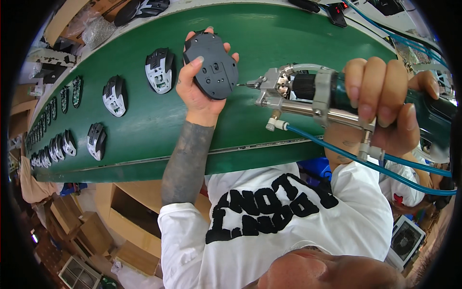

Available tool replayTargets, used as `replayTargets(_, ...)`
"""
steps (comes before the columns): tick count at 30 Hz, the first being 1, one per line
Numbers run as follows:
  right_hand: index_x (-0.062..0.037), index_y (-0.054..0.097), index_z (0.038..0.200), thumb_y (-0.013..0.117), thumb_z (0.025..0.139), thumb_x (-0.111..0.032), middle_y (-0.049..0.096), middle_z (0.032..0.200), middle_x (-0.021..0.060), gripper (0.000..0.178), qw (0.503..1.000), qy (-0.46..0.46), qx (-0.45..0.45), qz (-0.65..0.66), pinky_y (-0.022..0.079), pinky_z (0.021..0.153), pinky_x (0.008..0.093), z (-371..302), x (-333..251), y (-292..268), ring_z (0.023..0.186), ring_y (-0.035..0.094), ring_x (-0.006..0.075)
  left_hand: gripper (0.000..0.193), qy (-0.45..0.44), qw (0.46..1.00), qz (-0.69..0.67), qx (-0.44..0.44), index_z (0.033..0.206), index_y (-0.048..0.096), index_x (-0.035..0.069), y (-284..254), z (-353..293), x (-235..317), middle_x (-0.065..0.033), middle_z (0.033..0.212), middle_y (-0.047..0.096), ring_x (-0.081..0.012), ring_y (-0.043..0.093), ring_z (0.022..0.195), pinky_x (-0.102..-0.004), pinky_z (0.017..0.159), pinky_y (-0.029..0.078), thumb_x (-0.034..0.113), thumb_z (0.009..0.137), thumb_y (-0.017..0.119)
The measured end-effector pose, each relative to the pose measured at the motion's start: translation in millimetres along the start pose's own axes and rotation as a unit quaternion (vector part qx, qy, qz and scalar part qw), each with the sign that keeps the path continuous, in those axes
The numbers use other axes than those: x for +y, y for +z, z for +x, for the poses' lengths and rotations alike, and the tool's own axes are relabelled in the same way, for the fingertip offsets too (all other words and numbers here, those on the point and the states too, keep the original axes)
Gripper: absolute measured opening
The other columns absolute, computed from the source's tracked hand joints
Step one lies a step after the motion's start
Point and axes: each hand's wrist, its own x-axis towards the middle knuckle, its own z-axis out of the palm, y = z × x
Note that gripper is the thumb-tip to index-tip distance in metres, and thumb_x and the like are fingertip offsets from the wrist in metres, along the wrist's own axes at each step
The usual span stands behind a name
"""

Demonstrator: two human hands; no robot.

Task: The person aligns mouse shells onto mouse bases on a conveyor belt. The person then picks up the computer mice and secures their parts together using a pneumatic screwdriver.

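Now, mouse in hand: a dark mouse [211,67] lies underside-up in the left hand [196,96], held over the green surface [269,38], and its base looks to be on.
Left fingers [195,66]: clamped on the mouse, thumb at 1 edge, other tips curling round the opposite side.
Right fingers [382,91]: clamped round the power driver [305,86], the right hand [392,103] gripping its green barrel, blue hose [337,153] trailing below.
Driver's bit [249,85]: right at the mouse's side edge, contact impossible to call; I judge the fastening unfinished, though any screws are too small to make out.
Silver-and-black mice [160,72]: 3 of them spaced out on the surface, openings showing, so apparently incomplete and waiting.
Row of shells [69,143]: a queue at the left, seemingly plenty left.
Circuit boards [77,91]: another line, slim and separate, apparently not yet fitted; exact count lost in the distance.
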Motion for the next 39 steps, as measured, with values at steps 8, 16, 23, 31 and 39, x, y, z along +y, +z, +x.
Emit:
replayTargets(8,-0.0203,0.053,0.12,0.053,0.09,-0.015,0.049,0.072,-0.0022,0.03,0.999,0.02,-0.013,-0.021,0.039,0.068,0.032,-1,3,4,0.065,0.052,0.0129,0.058,-0.016,1.0,0.004,-0.012,0.13,0.044,0.019,1,-2,-1,-0.0119,0.133,0.045,-0.0325,0.055,0.107,-0.0526,0.093,0.046,0.022,0.074,0.06)
replayTargets(16,-0.019,0.051,0.119,0.051,0.09,-0.015,0.049,0.073,-0.0021,0.03,1.0,0.013,-0.016,-0.009,0.038,0.069,0.0319,0,5,5,0.067,0.052,0.0129,0.057,-0.02,1.0,-0.008,-0.023,0.13,0.044,0.018,3,-4,1,-0.0116,0.133,0.045,-0.0323,0.055,0.107,-0.0526,0.093,0.045,0.022,0.075,0.059)
replayTargets(23,-0.0178,0.052,0.116,0.048,0.089,-0.013,0.047,0.071,-0.0023,0.028,0.999,0.035,0.024,0.012,0.039,0.07,0.0321,0,17,19,0.067,0.051,0.0129,0.052,-0.018,1.0,-0.02,0.012,0.13,0.045,0.018,-3,-12,0,-0.0111,0.131,0.047,-0.0317,0.056,0.106,-0.0517,0.093,0.045,0.023,0.079,0.055)
replayTargets(31,-0.0151,0.055,0.117,0.057,0.081,-0.018,0.053,0.073,-0.0057,0.036,0.998,-0.035,-0.021,0.056,0.042,0.067,0.0247,2,-22,-1,0.066,0.056,0.0082,0.052,-0.035,0.999,-0.017,0.02,0.132,0.042,0.017,-8,-6,-8,-0.0093,0.13,0.047,-0.0295,0.056,0.103,-0.051,0.089,0.048,0.019,0.081,0.053)
replayTargets(39,-0.0221,0.049,0.124,0.054,0.091,-0.021,0.052,0.077,-0.0052,0.034,0.992,0.053,-0.111,0.022,0.04,0.067,0.0259,5,-1,9,0.069,0.054,0.0086,0.053,-0.061,0.998,-0.019,0.007,0.133,0.041,0.017,-1,-16,-10,-0.0099,0.131,0.046,-0.0307,0.056,0.103,-0.0511,0.088,0.049,0.018,0.081,0.052)
